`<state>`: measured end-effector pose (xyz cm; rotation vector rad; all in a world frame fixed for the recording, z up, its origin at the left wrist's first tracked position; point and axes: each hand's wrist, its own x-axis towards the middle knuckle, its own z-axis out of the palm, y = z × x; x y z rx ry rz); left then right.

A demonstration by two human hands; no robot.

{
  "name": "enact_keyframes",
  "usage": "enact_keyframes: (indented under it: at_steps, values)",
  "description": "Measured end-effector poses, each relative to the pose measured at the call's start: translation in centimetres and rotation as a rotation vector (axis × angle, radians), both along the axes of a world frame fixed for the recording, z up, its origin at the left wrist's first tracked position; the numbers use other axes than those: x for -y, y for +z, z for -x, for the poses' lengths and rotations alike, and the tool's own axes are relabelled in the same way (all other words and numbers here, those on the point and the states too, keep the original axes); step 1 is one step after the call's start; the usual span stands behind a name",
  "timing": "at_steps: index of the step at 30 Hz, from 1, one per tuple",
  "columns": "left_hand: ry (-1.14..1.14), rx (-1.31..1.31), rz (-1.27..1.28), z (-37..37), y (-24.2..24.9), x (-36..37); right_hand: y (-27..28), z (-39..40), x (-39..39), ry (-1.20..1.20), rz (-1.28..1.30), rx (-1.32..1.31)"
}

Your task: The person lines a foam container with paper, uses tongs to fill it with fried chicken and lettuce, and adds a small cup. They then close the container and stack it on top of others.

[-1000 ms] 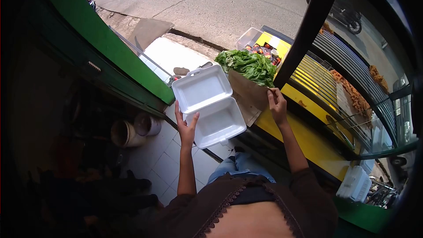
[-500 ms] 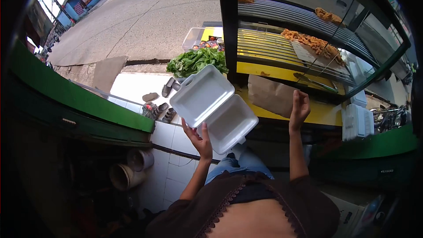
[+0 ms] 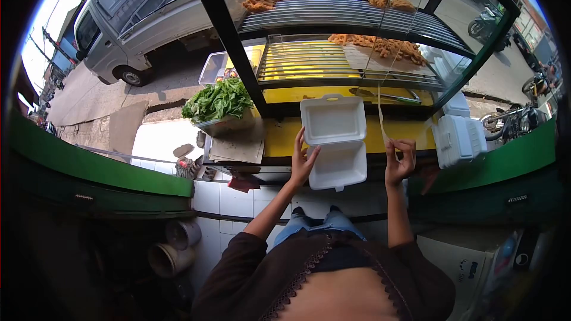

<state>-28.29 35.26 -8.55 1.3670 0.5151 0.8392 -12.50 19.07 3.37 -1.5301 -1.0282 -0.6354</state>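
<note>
My left hand (image 3: 303, 160) grips the left side of a white foam takeaway box (image 3: 338, 166) near its hinge. The box is open and empty, its lid raised on the far side. A sheet of brown paper (image 3: 382, 122), seen nearly edge-on, is pinched between the thumb and fingers of my right hand (image 3: 401, 161). Both hands are over the front of a yellow counter (image 3: 282, 137). Behind the box, tongs (image 3: 386, 96) lie inside a glass display case, below racks holding fried pieces (image 3: 380, 47).
Leafy greens (image 3: 220, 104) fill a container at the counter's left end. Closed foam boxes (image 3: 458, 139) are stacked at the right. Green half-walls (image 3: 101, 166) flank me on both sides. Buckets (image 3: 169, 255) lie on the floor at lower left. A truck (image 3: 143, 30) is on the road beyond.
My view has turned, and the counter and case now sit further left. The foam box has swung from tilted to nearly straight. The brown paper has turned edge-on. A truck has appeared.
</note>
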Motion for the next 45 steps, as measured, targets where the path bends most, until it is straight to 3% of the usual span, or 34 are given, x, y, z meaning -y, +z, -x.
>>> enact_keyframes:
  at_steps: [5, 8, 9, 11, 13, 20, 23, 26, 31, 33, 36, 40, 42, 45]
  values:
    - [-0.052, 0.11, 0.085, -4.5, -3.2, -0.1, -1.5, 0.7, 1.6, 0.351, 0.369, 0.146]
    - [0.012, 0.006, 0.098, -4.6, -9.7, -1.3, -4.1, -0.5, 3.0, 0.45, 0.459, 0.207]
    - [-0.101, 0.158, 0.132, -3.9, -11.9, -1.5, -4.7, -1.0, 3.6, 0.452, 0.539, 0.186]
    - [-0.208, 0.313, 0.165, -3.9, -10.7, -1.1, -6.3, -2.7, 4.4, 0.459, 0.622, 0.168]
    - [-0.086, 0.172, 0.412, -4.6, -2.6, -0.2, -7.8, -4.4, 5.2, 0.569, 0.628, -0.117]
    - [-0.051, 0.131, 0.299, -5.2, -4.0, -0.3, -7.2, -6.5, 7.1, 0.857, 0.685, -0.553]
    - [-0.017, 0.084, 0.356, -5.2, -3.0, 0.2, -8.1, -7.0, 7.1, 0.844, 0.655, -0.621]
    - [0.015, -0.021, 0.166, -4.8, -0.6, 1.2, -9.3, -7.3, 6.6, 0.847, 0.538, -0.795]
    - [-0.001, -0.008, 0.19, -5.2, 1.3, 1.6, -8.8, -6.4, 6.1, 0.868, 0.569, -0.794]
    - [-0.016, 0.038, 0.162, -5.0, 1.2, 1.4, -9.0, -6.0, 6.2, 0.791, 0.655, -0.586]
    - [-0.003, -0.033, 0.07, -4.3, 1.4, 1.2, -9.0, -5.5, 6.4, 0.705, 0.705, -0.546]
    - [-0.006, -0.117, 0.045, -4.2, -0.7, 1.1, -10.9, -4.7, 6.6, 0.662, 0.662, -0.582]
    - [-0.013, -0.1, 0.038, -4.2, -0.5, 1.0, -11.1, -4.4, 6.4, 0.711, 0.431, -0.86]
    - [-0.022, -0.092, 0.01, -3.9, -0.4, 1.1, -10.4, -3.8, 6.8, 0.698, 0.412, -0.8]
